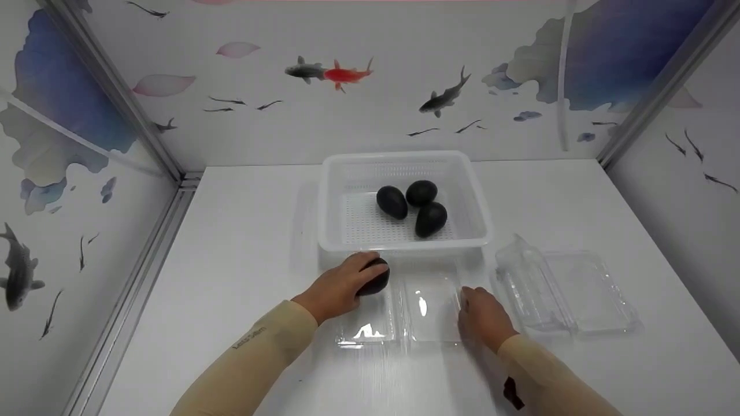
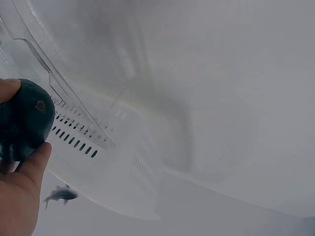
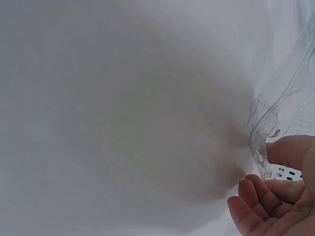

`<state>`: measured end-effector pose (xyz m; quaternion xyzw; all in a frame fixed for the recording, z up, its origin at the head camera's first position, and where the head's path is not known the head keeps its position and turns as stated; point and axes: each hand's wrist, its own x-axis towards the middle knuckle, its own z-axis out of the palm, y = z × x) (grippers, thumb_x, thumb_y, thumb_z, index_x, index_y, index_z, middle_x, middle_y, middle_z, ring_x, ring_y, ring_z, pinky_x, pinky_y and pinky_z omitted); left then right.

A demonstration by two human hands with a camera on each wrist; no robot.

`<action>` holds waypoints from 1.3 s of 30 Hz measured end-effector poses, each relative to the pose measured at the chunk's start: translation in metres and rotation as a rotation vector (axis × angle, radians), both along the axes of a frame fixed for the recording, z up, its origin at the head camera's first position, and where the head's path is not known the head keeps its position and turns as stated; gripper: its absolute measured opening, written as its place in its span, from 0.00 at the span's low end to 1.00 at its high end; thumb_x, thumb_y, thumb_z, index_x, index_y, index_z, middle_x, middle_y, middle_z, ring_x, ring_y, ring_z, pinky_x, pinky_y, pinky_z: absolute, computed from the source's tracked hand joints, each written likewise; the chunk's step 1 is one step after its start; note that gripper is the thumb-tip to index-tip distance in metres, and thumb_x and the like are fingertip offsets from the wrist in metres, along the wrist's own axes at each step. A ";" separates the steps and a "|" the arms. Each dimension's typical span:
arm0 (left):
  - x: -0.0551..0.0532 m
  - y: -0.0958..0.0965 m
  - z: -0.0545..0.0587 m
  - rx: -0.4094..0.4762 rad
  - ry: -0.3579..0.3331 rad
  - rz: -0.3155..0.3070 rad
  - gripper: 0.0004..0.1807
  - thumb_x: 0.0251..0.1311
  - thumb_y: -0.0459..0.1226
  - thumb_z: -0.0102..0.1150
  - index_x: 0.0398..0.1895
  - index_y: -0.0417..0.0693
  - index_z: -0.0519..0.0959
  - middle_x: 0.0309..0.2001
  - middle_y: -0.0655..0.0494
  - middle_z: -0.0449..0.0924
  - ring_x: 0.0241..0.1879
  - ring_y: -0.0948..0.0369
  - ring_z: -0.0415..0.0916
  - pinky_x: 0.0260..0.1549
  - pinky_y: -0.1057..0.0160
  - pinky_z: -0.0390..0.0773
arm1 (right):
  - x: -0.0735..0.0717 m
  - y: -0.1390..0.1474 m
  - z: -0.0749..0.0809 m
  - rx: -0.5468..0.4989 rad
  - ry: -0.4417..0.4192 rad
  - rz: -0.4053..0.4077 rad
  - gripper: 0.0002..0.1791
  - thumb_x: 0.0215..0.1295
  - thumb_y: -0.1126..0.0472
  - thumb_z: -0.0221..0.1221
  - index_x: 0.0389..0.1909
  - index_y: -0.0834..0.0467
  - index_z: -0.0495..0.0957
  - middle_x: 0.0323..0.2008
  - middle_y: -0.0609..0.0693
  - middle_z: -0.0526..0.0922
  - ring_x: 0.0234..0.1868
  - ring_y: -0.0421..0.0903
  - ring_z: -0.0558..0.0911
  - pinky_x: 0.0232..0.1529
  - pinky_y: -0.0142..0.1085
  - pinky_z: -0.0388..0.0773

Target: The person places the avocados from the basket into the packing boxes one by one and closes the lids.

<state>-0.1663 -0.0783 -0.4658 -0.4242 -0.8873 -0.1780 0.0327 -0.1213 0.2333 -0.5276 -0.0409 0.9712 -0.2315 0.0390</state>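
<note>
My left hand (image 1: pixel 338 289) grips a dark avocado (image 1: pixel 376 281), over the left half of an open clear plastic clamshell box (image 1: pixel 430 326). In the left wrist view the avocado (image 2: pixel 30 115) shows its stem scar, with thumb and fingers round it. At the box's right edge, my right hand (image 1: pixel 485 318) pinches the rim of the other half. The right wrist view shows that clear rim (image 3: pixel 260 147) between thumb and fingers. Just behind the box stands a white perforated basket (image 1: pixel 358 245), holding three more avocados (image 1: pixel 431 219) grouped toward its right side.
A second clear clamshell box (image 1: pixel 589 292) lies open to the right of my right hand, its left part tilted up. White panels (image 1: pixel 376 133) printed with fish enclose the back and sides of the white table (image 1: pixel 243 231).
</note>
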 end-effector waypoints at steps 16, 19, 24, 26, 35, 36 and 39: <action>-0.009 0.003 -0.014 -0.025 -0.208 0.046 0.36 0.50 0.30 0.70 0.65 0.48 0.69 0.66 0.44 0.64 0.65 0.48 0.63 0.62 0.52 0.68 | 0.000 -0.001 0.002 0.011 -0.029 -0.010 0.22 0.58 0.70 0.55 0.54 0.74 0.73 0.35 0.58 0.78 0.39 0.53 0.78 0.46 0.50 0.76; -0.012 0.004 -0.015 -0.012 -0.282 0.068 0.37 0.49 0.30 0.70 0.66 0.48 0.69 0.66 0.45 0.64 0.66 0.49 0.62 0.63 0.52 0.67 | -0.001 -0.001 0.001 0.017 -0.042 -0.015 0.21 0.58 0.70 0.56 0.54 0.73 0.73 0.35 0.58 0.78 0.39 0.53 0.78 0.46 0.50 0.76; -0.016 0.004 -0.017 -0.025 -0.300 0.076 0.37 0.50 0.30 0.70 0.66 0.47 0.68 0.66 0.43 0.64 0.66 0.48 0.62 0.63 0.51 0.67 | -0.002 -0.001 0.002 0.014 -0.031 -0.013 0.18 0.57 0.70 0.56 0.50 0.71 0.75 0.33 0.55 0.77 0.37 0.51 0.77 0.43 0.48 0.76; -0.017 0.004 -0.018 -0.033 -0.288 0.076 0.36 0.51 0.31 0.69 0.66 0.47 0.68 0.66 0.43 0.64 0.66 0.47 0.62 0.63 0.51 0.66 | -0.001 -0.001 0.002 0.004 -0.030 -0.008 0.15 0.57 0.71 0.56 0.46 0.69 0.76 0.31 0.54 0.75 0.35 0.50 0.75 0.40 0.47 0.75; -0.016 0.003 -0.020 -0.034 -0.259 0.053 0.32 0.54 0.31 0.67 0.65 0.44 0.69 0.64 0.40 0.64 0.65 0.45 0.62 0.63 0.50 0.66 | -0.001 -0.001 0.001 0.004 -0.031 -0.006 0.10 0.57 0.71 0.56 0.41 0.67 0.76 0.27 0.51 0.71 0.30 0.46 0.70 0.34 0.43 0.72; -0.016 0.003 -0.020 -0.034 -0.252 0.049 0.32 0.54 0.31 0.67 0.65 0.44 0.69 0.64 0.40 0.65 0.65 0.45 0.62 0.62 0.50 0.66 | -0.001 -0.001 0.002 0.006 -0.033 -0.011 0.12 0.58 0.71 0.56 0.44 0.67 0.76 0.28 0.51 0.72 0.30 0.47 0.71 0.35 0.44 0.73; -0.017 0.004 -0.022 -0.039 -0.220 0.033 0.32 0.53 0.30 0.67 0.64 0.44 0.70 0.63 0.41 0.66 0.64 0.45 0.63 0.62 0.50 0.67 | -0.003 -0.001 0.001 0.018 -0.043 -0.022 0.14 0.59 0.70 0.55 0.46 0.68 0.76 0.29 0.52 0.73 0.31 0.47 0.73 0.37 0.46 0.75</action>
